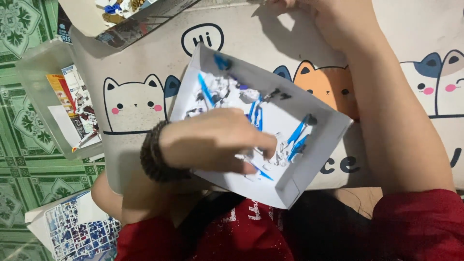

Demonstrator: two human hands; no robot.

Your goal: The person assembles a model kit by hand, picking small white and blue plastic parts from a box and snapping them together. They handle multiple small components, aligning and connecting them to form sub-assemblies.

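Observation:
A shallow white cardboard tray lies tilted on the low table, holding several small blue, white and dark plastic model parts. My left hand, with a dark beaded bracelet on the wrist, reaches into the tray; its fingers are pressed down among the white parts near the middle, and whether they pinch one is hidden by blur. My right hand rests at the table's far edge, mostly cut off by the top of the frame, with the forearm running down the right side.
The table is covered in a cream cloth printed with cartoon cats. A cardboard box with parts stands at the top left. A clear plastic bin with printed sheets sits left, and a printed leaflet lies on the green tiled floor.

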